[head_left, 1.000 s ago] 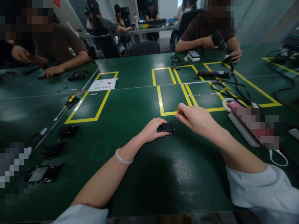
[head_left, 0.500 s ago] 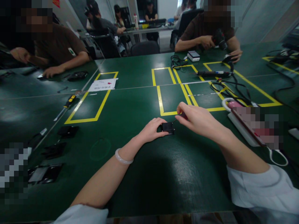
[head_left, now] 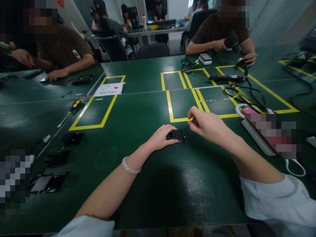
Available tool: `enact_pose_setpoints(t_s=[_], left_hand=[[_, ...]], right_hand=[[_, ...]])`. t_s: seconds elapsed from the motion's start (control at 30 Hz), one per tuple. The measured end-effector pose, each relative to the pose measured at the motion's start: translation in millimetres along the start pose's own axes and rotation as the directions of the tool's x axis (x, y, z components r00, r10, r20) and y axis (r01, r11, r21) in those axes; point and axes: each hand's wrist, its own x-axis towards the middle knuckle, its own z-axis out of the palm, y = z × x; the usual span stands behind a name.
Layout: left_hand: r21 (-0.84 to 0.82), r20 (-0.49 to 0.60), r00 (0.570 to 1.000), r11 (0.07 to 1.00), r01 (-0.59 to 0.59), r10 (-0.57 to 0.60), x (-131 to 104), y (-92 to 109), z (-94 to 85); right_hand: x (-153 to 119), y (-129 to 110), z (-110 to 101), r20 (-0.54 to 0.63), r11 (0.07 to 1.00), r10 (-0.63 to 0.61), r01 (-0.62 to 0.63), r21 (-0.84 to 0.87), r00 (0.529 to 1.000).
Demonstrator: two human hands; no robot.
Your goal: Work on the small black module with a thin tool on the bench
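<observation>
My left hand [head_left: 161, 137] is closed around the near end of a small black box-shaped part [head_left: 178, 135], which looks like a servo motor. Fingers and thumb grip its left side, and bright metal bits show at its corners. The part rests on the green table. Just to the right, my right hand [head_left: 203, 121] pinches a thin dark wire or shaft [head_left: 186, 127] that runs down to the part's upper right corner. Most of what lies inside the right hand is hidden, so I cannot tell whether it is a cable or a tool.
A yellow-black screwdriver [head_left: 75, 106] and black parts [head_left: 72, 138] lie at the left. Yellow tape [head_left: 170, 112] marks rectangles, one beside a white paper [head_left: 110, 89]. Cables [head_left: 256, 95] and a pen-shaped tool [head_left: 227, 78] lie at the right. A co-worker opposite holds a power drill [head_left: 232, 41].
My right hand has shifted very slightly right, with the thin dark strand still in its pinch. My left hand and the black part look nearly unmoved.
</observation>
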Motion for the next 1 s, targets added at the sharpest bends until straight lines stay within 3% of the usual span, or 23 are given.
enact_pose_setpoints(t_s=[0.17, 0.37, 0.67, 0.87, 1.0], left_hand=[[0.01, -0.004, 1.0, 1.0, -0.001, 0.001, 0.0, -1.7, 0.9], [0.007, 0.0, 1.0, 1.0, 0.002, -0.002, 0.1, -0.2, -0.1], [-0.002, -0.013, 1.0, 1.0, -0.012, 0.012, -0.5, -3.9, 2.5], [-0.002, -0.001, 1.0, 1.0, -0.006, 0.006, 0.3, -0.6, -0.1], [-0.003, 0.001, 1.0, 1.0, -0.009, 0.009, 0.6, 0.0, -0.2]], right_hand=[[-0.6, 0.4, 0.6, 0.002, 0.998, -0.045, 0.045, 0.048, 0.999], [0.0, -3.3, -0.6, 0.038, 0.999, 0.03, -0.029, -0.025, 0.999], [-0.4, -2.2, -2.3, 0.033, 0.999, -0.001, -0.001, 0.053, 0.999], [1.0, -6.3, -1.1, 0.043, 0.997, 0.056, -0.054, -0.053, 0.998], [-0.3, -6.2, 0.0, 0.017, 0.998, 0.047, -0.046, -0.035, 0.999]])
